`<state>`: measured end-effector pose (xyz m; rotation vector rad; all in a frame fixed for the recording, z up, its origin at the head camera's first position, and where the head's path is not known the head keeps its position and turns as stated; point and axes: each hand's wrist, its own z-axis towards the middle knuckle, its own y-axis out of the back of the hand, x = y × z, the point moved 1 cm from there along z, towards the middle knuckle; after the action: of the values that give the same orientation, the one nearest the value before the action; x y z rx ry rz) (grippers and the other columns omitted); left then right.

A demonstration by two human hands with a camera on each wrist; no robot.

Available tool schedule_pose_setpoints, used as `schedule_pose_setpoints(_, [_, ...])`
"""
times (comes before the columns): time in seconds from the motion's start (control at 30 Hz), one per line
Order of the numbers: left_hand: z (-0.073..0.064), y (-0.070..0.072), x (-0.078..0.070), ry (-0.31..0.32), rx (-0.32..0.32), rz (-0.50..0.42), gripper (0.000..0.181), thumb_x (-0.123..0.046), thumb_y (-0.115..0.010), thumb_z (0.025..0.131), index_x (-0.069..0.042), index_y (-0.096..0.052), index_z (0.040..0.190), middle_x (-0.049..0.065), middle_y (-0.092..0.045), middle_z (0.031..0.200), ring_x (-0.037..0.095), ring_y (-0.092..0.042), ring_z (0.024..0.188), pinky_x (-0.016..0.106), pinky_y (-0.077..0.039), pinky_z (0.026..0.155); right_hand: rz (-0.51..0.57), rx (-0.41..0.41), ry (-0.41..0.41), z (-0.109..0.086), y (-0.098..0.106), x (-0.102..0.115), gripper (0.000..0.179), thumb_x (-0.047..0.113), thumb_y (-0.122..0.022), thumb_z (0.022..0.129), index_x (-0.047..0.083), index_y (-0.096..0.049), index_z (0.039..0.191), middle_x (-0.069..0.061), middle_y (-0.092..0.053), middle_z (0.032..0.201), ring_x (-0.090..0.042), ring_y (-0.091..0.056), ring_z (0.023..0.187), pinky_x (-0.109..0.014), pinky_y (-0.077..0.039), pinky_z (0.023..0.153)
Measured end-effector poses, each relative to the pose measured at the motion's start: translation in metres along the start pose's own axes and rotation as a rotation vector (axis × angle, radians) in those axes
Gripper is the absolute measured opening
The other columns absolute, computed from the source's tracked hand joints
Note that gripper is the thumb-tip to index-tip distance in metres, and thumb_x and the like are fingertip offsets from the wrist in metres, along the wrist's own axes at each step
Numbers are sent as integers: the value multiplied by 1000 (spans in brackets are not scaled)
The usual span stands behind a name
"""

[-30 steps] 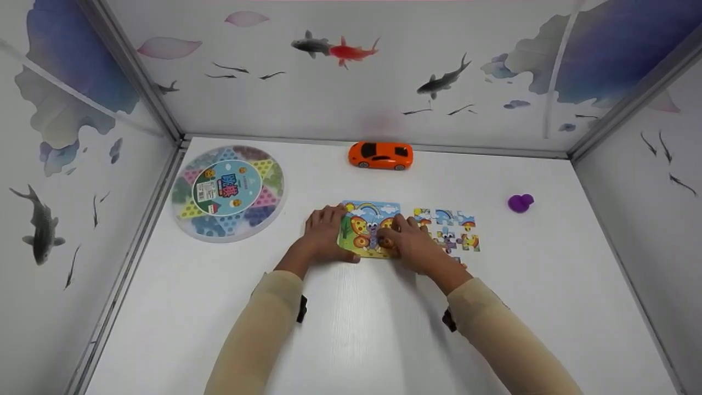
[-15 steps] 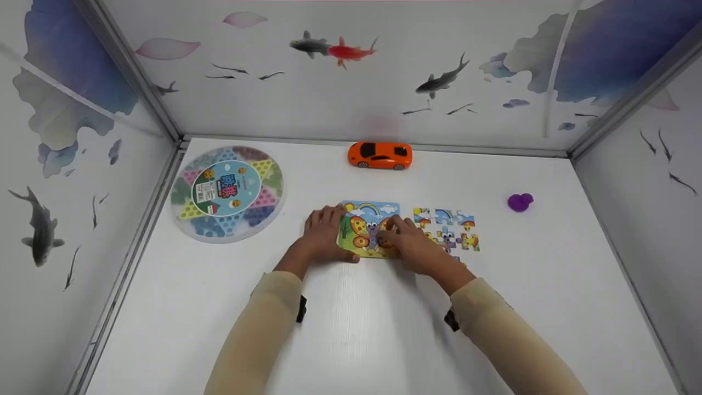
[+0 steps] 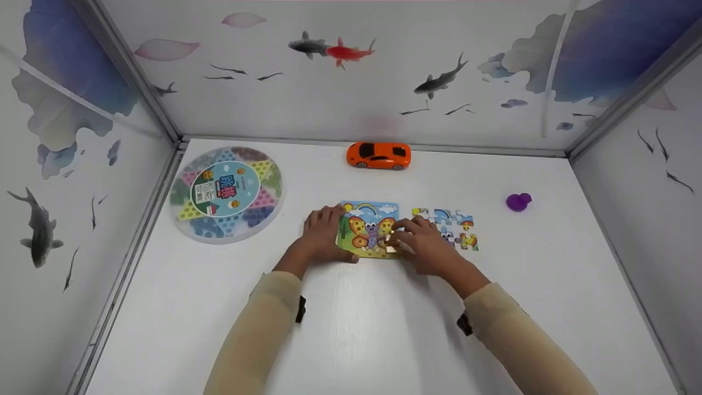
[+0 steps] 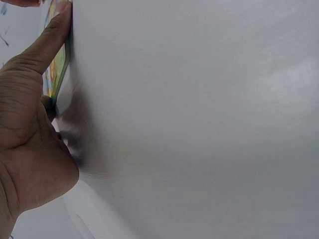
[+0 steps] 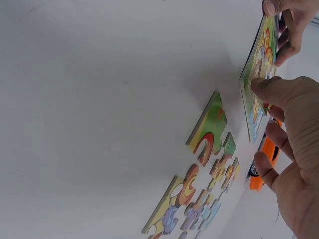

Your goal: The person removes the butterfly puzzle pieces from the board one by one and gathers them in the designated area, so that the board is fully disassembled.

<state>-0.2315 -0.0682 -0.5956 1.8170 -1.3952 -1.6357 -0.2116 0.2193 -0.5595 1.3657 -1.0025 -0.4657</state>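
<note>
A puzzle board [image 3: 359,230] with a butterfly and rainbow picture lies flat on the white table. My left hand [image 3: 323,236] holds it at its left side, thumb along the near edge and fingertips at the far left corner. Over the board's right part, my right hand [image 3: 425,244] pinches a small puzzle piece [image 3: 390,248] between thumb and fingers, its pale face catching light. The right wrist view shows that thumb [image 5: 271,92] against the piece; the fingers partly hide it. To the right, several loose puzzle pieces [image 3: 469,241] lie spread out, some hidden beneath the right hand.
A round Chinese checkers box [image 3: 227,195] lies at the back left. By the back wall stands an orange toy car [image 3: 378,156]. A small purple toy [image 3: 518,202] is at the right. Walls with painted fish enclose the table at the back and both sides.
My right hand has shifted slightly right, its fingers coming up from the board with the puzzle piece, so more of the butterfly shows. The left hand has stayed on the board.
</note>
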Motion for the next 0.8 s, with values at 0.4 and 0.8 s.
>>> schedule_pose_setpoints(0.4, [-1,-2,0,-11,-21,-2,123,-53,-96,82,-16,-24,174,12,-25,178,39,-21,160,58,-13,139,15,-99,-40,-41,8,-32,39,14,-85,98,23,-78,135,0,-68,148,-33,-56,135,-73,-44,114])
schedule_pose_setpoints(0.8, [-2,0,-2,-8,-8,-14,124,-52,-96,83,-15,-21,175,14,-23,178,41,-18,161,59,-13,139,36,-182,-82,-101,16,-78,48,10,-88,94,19,-75,140,-7,-68,150,-36,-56,134,-71,-43,107])
